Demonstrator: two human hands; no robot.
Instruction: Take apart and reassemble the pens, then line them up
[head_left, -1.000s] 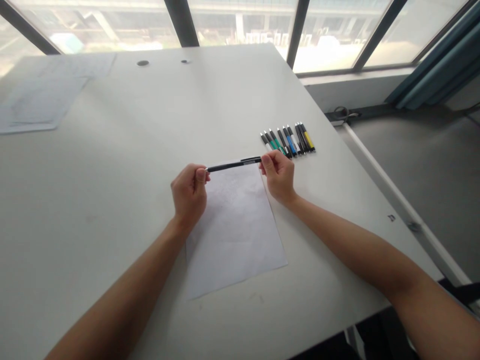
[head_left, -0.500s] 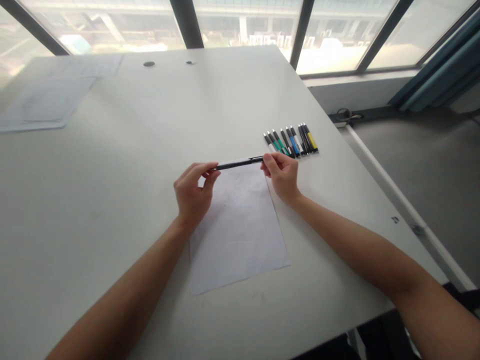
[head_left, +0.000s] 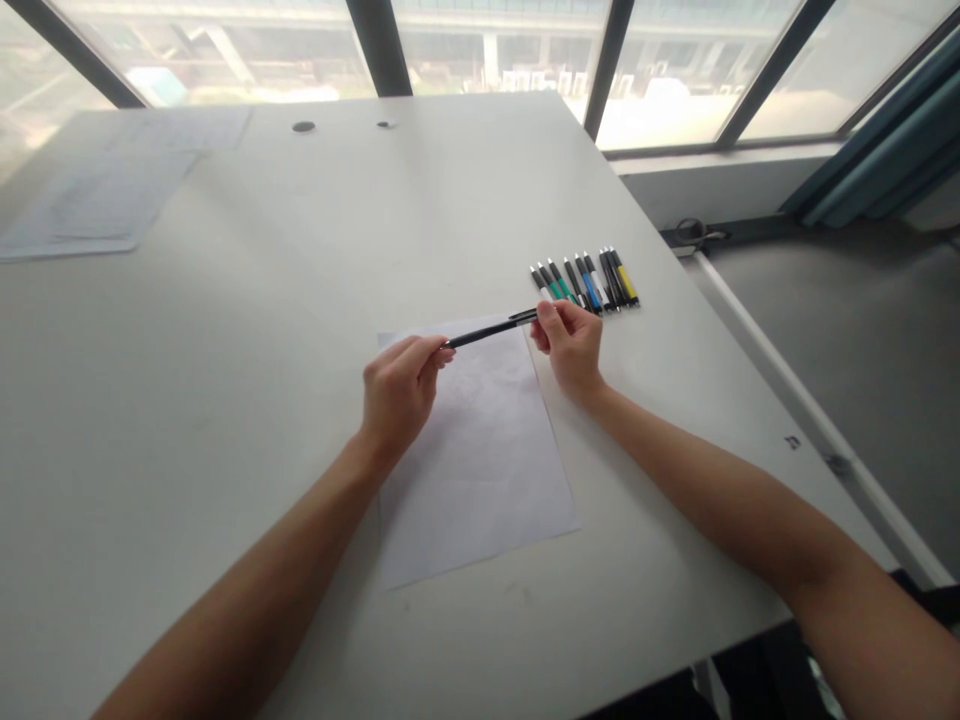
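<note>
Between my two hands a black pen (head_left: 487,331) is held up over the top part of a white sheet of paper (head_left: 480,480). My left hand (head_left: 403,388) pinches the pen's left end between thumb and fingers. At the other end, near the clip, my right hand (head_left: 571,345) has it in a closed grip. The pen slopes slightly, its right end farther up in the view. Just beyond my right hand lies a row of several pens (head_left: 587,282) with black, green, white, blue and yellow barrels; my hand hides the lower ends of some.
The white table (head_left: 225,400) runs back to the windows. A stack of papers (head_left: 97,205) lies at the far left. Two cable holes, one a round hole (head_left: 303,127), sit near the far edge. Past the table's right edge are a pale rail (head_left: 795,385) and a blue curtain (head_left: 862,160).
My left hand has moved slightly right and down, its fingers closing more around the pen's end. The pen is more tilted now. My right hand has shifted a little to the right.
</note>
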